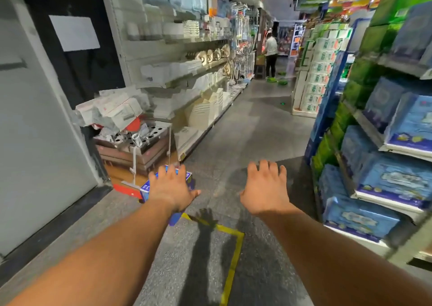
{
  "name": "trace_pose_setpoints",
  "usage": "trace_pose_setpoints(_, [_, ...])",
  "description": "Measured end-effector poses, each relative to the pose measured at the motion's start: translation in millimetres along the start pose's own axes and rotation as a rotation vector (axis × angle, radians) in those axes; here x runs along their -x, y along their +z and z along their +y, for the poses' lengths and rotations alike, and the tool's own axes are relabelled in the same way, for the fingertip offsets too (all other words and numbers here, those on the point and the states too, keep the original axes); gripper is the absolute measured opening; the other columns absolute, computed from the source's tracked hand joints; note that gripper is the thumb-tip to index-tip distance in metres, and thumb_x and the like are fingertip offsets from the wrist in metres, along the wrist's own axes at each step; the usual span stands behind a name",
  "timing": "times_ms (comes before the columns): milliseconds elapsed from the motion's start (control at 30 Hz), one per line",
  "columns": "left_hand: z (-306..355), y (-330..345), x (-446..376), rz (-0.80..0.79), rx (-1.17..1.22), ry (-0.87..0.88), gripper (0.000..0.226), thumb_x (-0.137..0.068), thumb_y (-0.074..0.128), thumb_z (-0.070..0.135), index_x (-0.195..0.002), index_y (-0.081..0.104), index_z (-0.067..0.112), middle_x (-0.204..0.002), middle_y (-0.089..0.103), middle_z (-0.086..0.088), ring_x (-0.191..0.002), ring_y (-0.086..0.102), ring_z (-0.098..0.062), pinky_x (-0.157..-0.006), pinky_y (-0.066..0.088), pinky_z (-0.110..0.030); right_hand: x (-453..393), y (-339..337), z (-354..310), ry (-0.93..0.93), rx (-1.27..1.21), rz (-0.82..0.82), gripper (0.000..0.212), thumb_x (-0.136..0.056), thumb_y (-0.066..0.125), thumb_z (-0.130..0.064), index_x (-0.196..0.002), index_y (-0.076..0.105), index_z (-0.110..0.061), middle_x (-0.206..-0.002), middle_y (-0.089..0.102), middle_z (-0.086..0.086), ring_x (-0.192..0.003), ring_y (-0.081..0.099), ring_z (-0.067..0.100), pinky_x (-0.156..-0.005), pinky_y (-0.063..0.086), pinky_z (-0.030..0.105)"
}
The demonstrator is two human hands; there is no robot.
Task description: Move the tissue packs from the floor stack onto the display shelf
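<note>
Reaching forward over the grey speckled floor [210,259], the left hand [171,187] is spread, fingers straight, above a blue plastic-wrapped tissue pack [146,188] lying on the floor; contact cannot be told. The right hand [265,187] hovers spread, holding nothing. Matching blue packs [383,181] fill the display shelf [371,130] at right; their printing is too blurred to read.

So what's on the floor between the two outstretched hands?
Only bare grey floor shows between the left hand and the right hand in the head view; nearer the camera lie yellow floor tape and the arms' shadows.
</note>
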State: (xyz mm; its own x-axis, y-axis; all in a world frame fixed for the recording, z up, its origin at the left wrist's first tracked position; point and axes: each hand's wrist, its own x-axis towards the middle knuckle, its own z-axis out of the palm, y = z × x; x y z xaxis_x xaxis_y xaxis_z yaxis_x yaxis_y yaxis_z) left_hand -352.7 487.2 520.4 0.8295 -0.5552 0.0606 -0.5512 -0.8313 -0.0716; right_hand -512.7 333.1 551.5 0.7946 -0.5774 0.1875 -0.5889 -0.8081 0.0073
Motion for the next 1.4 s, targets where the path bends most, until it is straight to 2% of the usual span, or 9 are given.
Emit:
trace_pose_setpoints(100, [27,15,-41,-0.047,0.045,-0.155,0.095,-0.082,0.043,0.082,-0.154,0.023,0.023,-0.152,0.035,-0.011,-0.140,0.028,-0.035,-0.113,0.025,-0.054,-62,16,33,-0.105,-0.044,-0.077,0.066,-0.088,0.052,-0.030,-0.149,0.033,-0.012,-0.149,0.036,0.016,-0.140,0.028,0.036,-0.119,0.012,0.055])
trace_pose_setpoints(233, [57,25,-88,-0.085,0.089,-0.264,0.100,-0.082,0.042,0.082,-0.157,0.016,0.021,-0.156,0.030,-0.012,-0.142,0.025,-0.037,-0.116,0.023,-0.054,-141,41,62,-0.229,-0.048,-0.080,0.061,-0.083,0.049,-0.039,-0.140,0.044,-0.016,-0.138,0.048,0.013,-0.129,0.040,0.033,-0.115,0.022,0.051])
trace_pose_setpoints(333, [64,36,-128,-0.097,0.097,-0.361,0.099,-0.082,0.043,0.082,-0.155,0.020,0.018,-0.155,0.033,-0.013,-0.142,0.028,-0.037,-0.116,0.023,-0.055,-199,62,55,-0.334,0.007,-0.154,0.066,-0.089,0.055,-0.049,-0.144,0.036,-0.018,-0.142,0.041,0.011,-0.133,0.035,0.032,-0.114,0.021,0.049])
trace_pose_setpoints(433, [60,53,-176,-0.109,0.105,-0.436,0.098,-0.082,0.045,0.080,-0.153,0.021,0.017,-0.154,0.035,-0.013,-0.141,0.030,-0.037,-0.114,0.025,-0.055,-257,89,39,-0.415,0.043,-0.224,0.068,-0.092,0.052,-0.044,-0.150,0.029,-0.016,-0.149,0.035,0.015,-0.138,0.031,0.036,-0.117,0.018,0.055])
trace_pose_setpoints(667, [50,102,-297,-0.210,0.124,-0.561,0.102,-0.083,0.040,0.081,-0.156,0.012,0.016,-0.157,0.029,-0.014,-0.143,0.026,-0.038,-0.115,0.024,-0.056,-383,137,24,-0.539,-0.011,-0.157,0.067,-0.091,0.056,-0.041,-0.150,0.030,-0.019,-0.147,0.038,0.013,-0.136,0.033,0.031,-0.116,0.020,0.050])
trace_pose_setpoints(800, [48,117,-346,-0.239,0.144,-0.593,0.102,-0.082,0.041,0.082,-0.157,0.013,0.018,-0.156,0.031,-0.013,-0.142,0.027,-0.036,-0.115,0.024,-0.056,-453,162,21,-0.533,-0.005,-0.189,0.069,-0.088,0.060,-0.037,-0.150,0.035,-0.020,-0.150,0.037,0.013,-0.140,0.030,0.032,-0.118,0.018,0.052])
trace_pose_setpoints(1000, [17,147,-410,-0.214,0.148,-0.747,0.103,-0.081,0.041,0.082,-0.156,0.014,0.017,-0.154,0.033,-0.010,-0.141,0.030,-0.034,-0.114,0.025,-0.054,-549,214,-30,-0.690,0.013,-0.351,0.080,-0.090,0.062,-0.037,-0.154,0.020,-0.017,-0.158,0.026,0.016,-0.148,0.018,0.036,-0.120,0.010,0.057])
trace_pose_setpoints(1233, [0,229,-499,-0.351,0.166,-0.909,0.104,-0.087,0.034,0.080,-0.159,-0.008,0.018,-0.167,-0.001,-0.010,-0.153,0.000,-0.034,-0.120,0.009,-0.056,-670,323,-99,-0.962,-0.006,-0.417,0.081,-0.090,0.062,-0.036,-0.155,0.017,-0.018,-0.161,0.020,0.012,-0.151,0.011,0.032,-0.121,0.008,0.058])
trace_pose_setpoints(1400, [-11,318,-563,-0.421,0.212,-0.980,0.105,-0.087,0.037,0.080,-0.158,-0.010,0.018,-0.167,-0.006,-0.008,-0.153,-0.004,-0.033,-0.121,0.006,-0.055,-736,416,-153,-1.104,0.063,-0.493,0.088,-0.089,0.063,-0.038,-0.158,0.012,-0.016,-0.164,0.014,0.013,-0.151,0.007,0.036,-0.122,0.009,0.058])
